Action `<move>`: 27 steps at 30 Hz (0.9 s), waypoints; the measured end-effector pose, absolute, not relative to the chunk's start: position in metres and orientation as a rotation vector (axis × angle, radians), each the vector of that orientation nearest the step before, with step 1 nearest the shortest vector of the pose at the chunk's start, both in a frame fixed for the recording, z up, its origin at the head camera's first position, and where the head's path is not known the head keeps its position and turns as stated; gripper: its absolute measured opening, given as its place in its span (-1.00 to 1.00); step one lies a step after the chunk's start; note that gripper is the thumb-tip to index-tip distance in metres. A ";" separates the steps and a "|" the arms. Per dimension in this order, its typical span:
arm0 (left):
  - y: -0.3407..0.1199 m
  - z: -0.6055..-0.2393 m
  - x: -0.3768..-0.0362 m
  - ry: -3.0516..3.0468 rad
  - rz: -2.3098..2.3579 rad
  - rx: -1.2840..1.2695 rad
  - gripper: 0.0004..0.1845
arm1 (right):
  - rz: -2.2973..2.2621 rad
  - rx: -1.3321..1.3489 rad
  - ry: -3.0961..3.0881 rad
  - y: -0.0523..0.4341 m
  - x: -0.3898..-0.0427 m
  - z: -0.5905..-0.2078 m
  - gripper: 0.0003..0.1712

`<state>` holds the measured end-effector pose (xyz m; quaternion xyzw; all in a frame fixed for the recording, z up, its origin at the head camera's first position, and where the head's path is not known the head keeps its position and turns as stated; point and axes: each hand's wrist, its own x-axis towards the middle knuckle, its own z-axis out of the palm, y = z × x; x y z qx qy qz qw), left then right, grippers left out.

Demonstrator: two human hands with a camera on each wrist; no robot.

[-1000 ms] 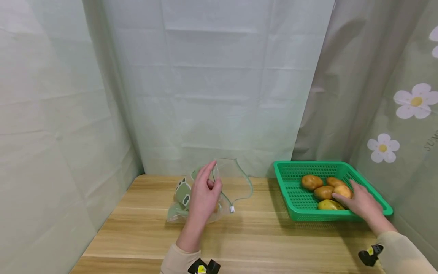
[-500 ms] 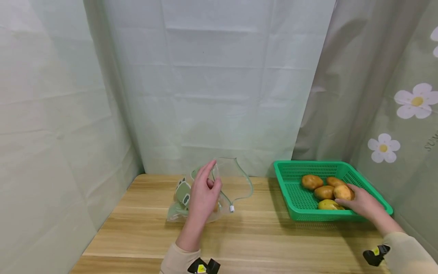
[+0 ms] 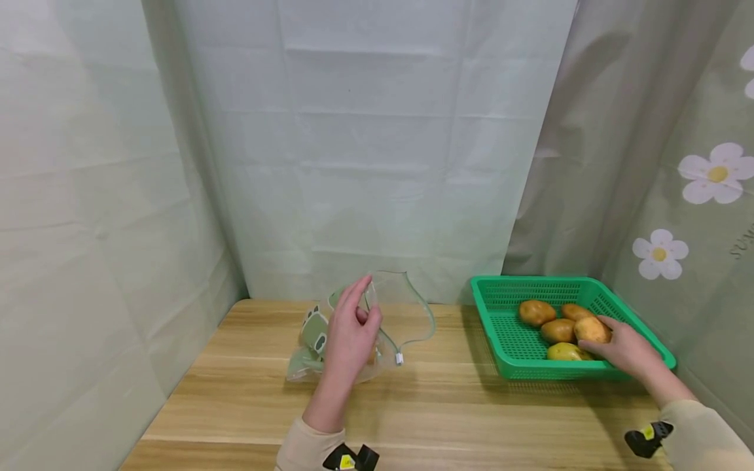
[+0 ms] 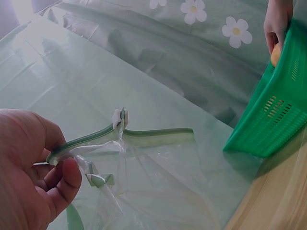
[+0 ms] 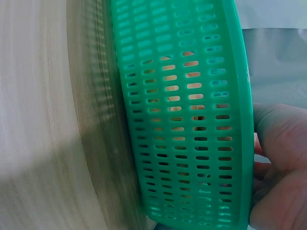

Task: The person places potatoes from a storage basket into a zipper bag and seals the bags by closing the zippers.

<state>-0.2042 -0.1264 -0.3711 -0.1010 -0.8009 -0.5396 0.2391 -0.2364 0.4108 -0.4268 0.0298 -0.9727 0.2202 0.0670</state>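
Note:
In the head view my left hand (image 3: 352, 327) pinches the rim of a clear zip bag (image 3: 406, 307), which sags open to the right. The left wrist view shows the bag's green zipper edge (image 4: 160, 132) between thumb and fingers, with a white slider (image 4: 120, 119) at its corner. Something brownish shows faintly through the bag beside the hand. At the right, my right hand (image 3: 630, 350) reaches into a green basket (image 3: 512, 369) and holds a light-brown potato (image 3: 591, 330), fingers and thumb round its right side. In the right wrist view the basket wall hides that potato.
Several other potatoes (image 3: 537, 313) lie in the basket, a yellower one (image 3: 567, 352) nearest the front. Bag and basket stand on a wooden table (image 3: 448, 418). Pale curtains (image 3: 365, 163) hang close behind and on both sides.
My right hand has shifted slightly right and closed its fingers on the light-brown potato, which has moved a little with it. The left hand and bag have stayed put.

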 end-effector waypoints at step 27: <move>-0.126 -0.373 -0.205 -2.213 -1.476 -0.264 -0.35 | 0.886 0.204 -2.802 0.337 -0.231 -0.389 0.05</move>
